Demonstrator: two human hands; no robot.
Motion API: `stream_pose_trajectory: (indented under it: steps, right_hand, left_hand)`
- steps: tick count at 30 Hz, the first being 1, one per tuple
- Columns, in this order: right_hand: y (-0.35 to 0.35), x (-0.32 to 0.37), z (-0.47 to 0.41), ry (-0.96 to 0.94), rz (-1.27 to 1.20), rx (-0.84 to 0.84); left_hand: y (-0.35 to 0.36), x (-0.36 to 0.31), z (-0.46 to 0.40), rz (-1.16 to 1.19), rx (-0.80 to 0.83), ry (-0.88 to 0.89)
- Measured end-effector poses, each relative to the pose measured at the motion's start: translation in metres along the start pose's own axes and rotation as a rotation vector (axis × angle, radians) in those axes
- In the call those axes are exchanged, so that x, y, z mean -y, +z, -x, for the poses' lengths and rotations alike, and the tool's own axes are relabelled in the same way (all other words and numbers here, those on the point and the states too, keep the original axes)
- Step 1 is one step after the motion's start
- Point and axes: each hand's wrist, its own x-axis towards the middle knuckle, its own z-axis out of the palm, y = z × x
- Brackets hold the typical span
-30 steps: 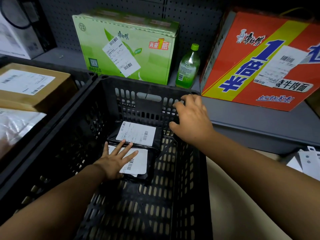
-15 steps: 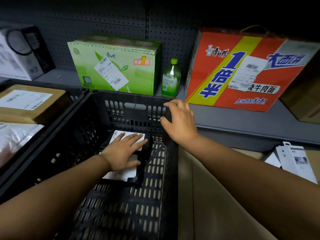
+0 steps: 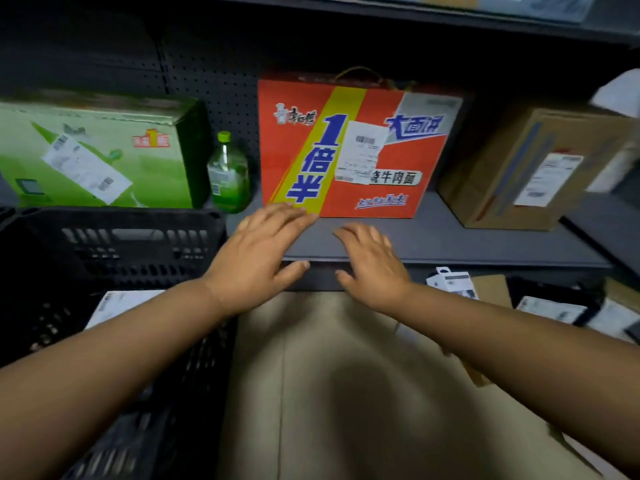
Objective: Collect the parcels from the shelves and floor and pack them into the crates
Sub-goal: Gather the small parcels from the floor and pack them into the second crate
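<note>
A big red carton [image 3: 353, 150] with a yellow stripe and a white label stands upright on the grey shelf [image 3: 467, 244]. Both hands hover over the shelf's front edge just below it, fingers spread and holding nothing. My left hand [image 3: 259, 254] has its fingertips at the carton's lower left corner. My right hand [image 3: 372, 261] is a little short of the carton's bottom edge. The black slatted crate [image 3: 138, 244] stands at the left, under my left forearm, with a white-labelled parcel [image 3: 117, 304] lying inside.
A green carton [image 3: 97, 157] and a green bottle [image 3: 228, 174] stand left of the red carton. A brown cardboard box [image 3: 526, 168] sits on the shelf at the right. Small parcels [image 3: 550, 308] lie on the floor at lower right, below the shelf.
My left hand has left the parcels in the crate and my right hand has left the crate's rim. Both moved right and up to the shelf below the red carton. The view swung right.
</note>
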Motion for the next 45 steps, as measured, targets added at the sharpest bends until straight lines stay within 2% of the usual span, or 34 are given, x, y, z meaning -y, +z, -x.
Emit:
stream_pose_trajectory:
  steps: [3, 7, 12, 15, 20, 25, 28, 31, 37, 40, 43, 45]
  right_hand:
    - [0.005, -0.069, 0.026, 0.107, 0.052, 0.035]
    - [0.027, -0.156, 0.067, 0.39, 0.075, 0.095]
    - [0.062, -0.23, 0.108, 0.669, 0.078, 0.263]
    - [0.082, -0.252, 0.118, 0.8, -0.045, 0.343]
    - [0.101, -0.262, 0.117, 0.864, -0.347, 0.266]
    - [0.109, -0.253, 0.115, 0.885, -0.336, 0.161]
    - [0.103, -0.244, 0.116, 0.8, -0.246, 0.113]
    - [0.09, -0.229, 0.115, 0.612, -0.121, 0.063]
    - [0.065, -0.183, 0.097, 0.323, 0.002, 0.042]
    - [0.049, -0.15, 0.087, 0.157, 0.108, 0.015]
    - [0.032, -0.116, 0.071, 0.001, 0.175, 0.005]
    - [0.022, -0.093, 0.058, -0.086, 0.204, -0.019]
  left_hand:
    - [0.035, -0.036, -0.028, -0.016, 0.04, 0.04]
    - [0.085, -0.075, -0.054, -0.042, 0.158, 0.064]
    - [0.134, -0.094, -0.073, -0.118, 0.333, 0.14]
    - [0.151, -0.099, -0.079, -0.121, 0.371, 0.15]
    - [0.162, -0.095, -0.074, -0.121, 0.425, 0.115]
    - [0.164, -0.087, -0.058, -0.165, 0.514, 0.099]
    - [0.162, -0.084, -0.054, -0.167, 0.547, 0.061]
    - [0.155, -0.081, -0.055, -0.162, 0.552, 0.01]
    - [0.131, -0.07, -0.064, -0.103, 0.463, -0.042]
    - [0.112, -0.062, -0.068, 0.117, 0.415, -0.209]
    - [0.088, -0.051, -0.067, 0.535, 0.322, -0.483]
    - [0.072, -0.041, -0.06, 0.78, 0.323, -0.649]
